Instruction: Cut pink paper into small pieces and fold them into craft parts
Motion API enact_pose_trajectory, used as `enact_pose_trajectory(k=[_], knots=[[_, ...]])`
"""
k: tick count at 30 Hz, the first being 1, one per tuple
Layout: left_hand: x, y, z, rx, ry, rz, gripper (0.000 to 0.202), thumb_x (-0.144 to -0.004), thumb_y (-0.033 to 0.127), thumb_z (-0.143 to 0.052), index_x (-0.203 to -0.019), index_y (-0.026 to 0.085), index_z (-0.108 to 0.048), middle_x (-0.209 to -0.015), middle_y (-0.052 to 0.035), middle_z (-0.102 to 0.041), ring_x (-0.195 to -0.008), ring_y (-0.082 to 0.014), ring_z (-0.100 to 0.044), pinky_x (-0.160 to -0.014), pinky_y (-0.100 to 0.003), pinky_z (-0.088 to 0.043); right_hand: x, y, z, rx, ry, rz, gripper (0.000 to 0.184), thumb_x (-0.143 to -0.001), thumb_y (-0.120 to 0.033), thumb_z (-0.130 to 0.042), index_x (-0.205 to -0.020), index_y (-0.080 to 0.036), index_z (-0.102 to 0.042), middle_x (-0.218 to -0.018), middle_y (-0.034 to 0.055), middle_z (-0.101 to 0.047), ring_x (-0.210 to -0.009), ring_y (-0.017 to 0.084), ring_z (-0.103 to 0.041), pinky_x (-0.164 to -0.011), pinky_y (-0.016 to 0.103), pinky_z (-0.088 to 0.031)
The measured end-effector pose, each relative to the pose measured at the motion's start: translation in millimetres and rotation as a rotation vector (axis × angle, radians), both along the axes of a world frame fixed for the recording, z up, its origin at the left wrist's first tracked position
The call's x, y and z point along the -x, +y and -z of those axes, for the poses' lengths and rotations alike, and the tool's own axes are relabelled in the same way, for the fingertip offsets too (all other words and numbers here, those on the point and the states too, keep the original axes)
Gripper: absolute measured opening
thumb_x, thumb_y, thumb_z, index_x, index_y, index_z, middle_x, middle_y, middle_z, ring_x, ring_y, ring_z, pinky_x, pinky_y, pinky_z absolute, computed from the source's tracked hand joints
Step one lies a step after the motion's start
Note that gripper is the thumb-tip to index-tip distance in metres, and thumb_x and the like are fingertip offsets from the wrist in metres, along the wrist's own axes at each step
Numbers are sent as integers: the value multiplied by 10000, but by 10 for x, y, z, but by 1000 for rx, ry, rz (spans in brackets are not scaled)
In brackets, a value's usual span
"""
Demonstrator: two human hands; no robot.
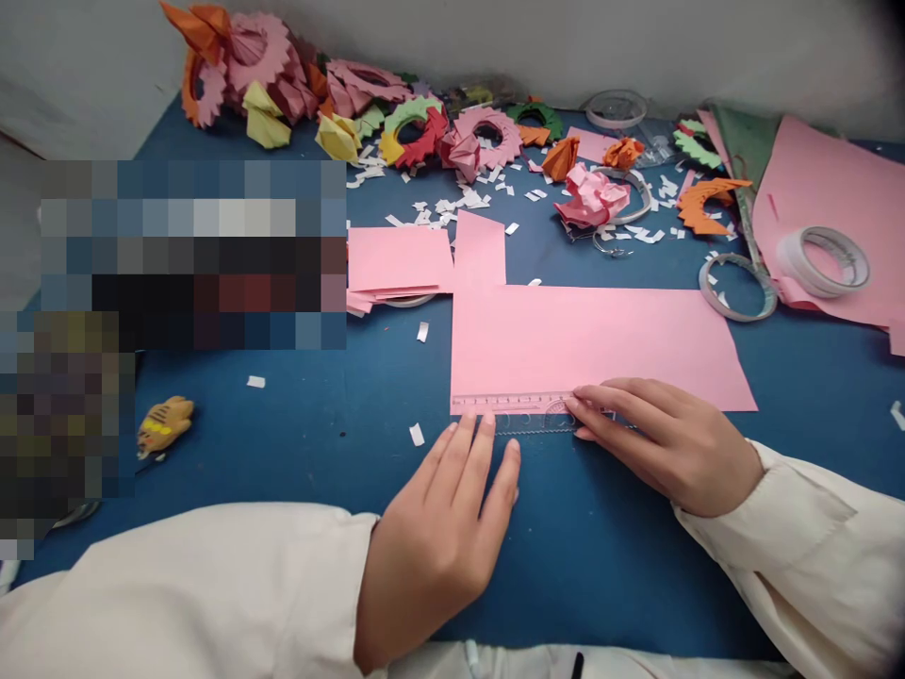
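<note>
A large sheet of pink paper [600,330] lies flat on the blue table in front of me. Along its near edge rests a clear plastic ruler [527,405], partly on the paper and partly over the table. My right hand [665,438] grips the ruler's right part between thumb and fingers, hiding that end. At the left end, my left hand [445,523] is open, its fingers stretched out and the tips at the ruler's near edge. A narrow pink strip [481,247] sticks out beyond the sheet's far left corner.
Stacked pink pieces [400,256] lie left of the sheet. Tape rolls [826,262] and a clear ring [737,287] sit at the right. Folded paper rings [487,137] and white scraps spread along the back. A small tan figure [165,426] stands left; blurred blocks cover the far left.
</note>
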State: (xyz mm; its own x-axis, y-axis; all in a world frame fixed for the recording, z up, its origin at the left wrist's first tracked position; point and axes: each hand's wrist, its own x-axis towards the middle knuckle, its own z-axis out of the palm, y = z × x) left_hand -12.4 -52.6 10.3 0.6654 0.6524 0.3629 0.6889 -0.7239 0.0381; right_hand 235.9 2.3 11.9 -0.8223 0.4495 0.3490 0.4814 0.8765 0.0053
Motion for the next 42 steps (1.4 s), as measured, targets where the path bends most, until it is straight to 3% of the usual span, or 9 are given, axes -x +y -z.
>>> enact_pose_trajectory(k=[28,34,42], knots=[[15,1,-64,-26,-60,-61,175,-858,133,-593,-968,51,-702,-1028,-211,-686,-955,-335,-674,-726,-414,-621,13,-7,-60,0,-38,-42,240,-835,-143,-607,-1066,-88,-580,-978,128,-666,-878,205,-627,-696,343,-554],[29,22,-23,12,-68,19,197,-804,56,-602,-976,6,-683,-1065,-228,-672,-1025,-365,-638,-818,-460,-595,16,-16,-49,-14,-30,-43,239,-828,-149,-618,-1055,-81,-586,-969,128,-667,-868,203,-627,-690,345,-553],[37,24,12,-17,-43,36,233,-800,77,-604,-1010,-1,-669,-1046,-226,-680,-985,-354,-656,-809,-459,-596,42,-25,-80,-9,-27,-38,242,-804,-126,-643,-1037,-75,-601,-952,132,-674,-846,214,-635,-661,351,-553]])
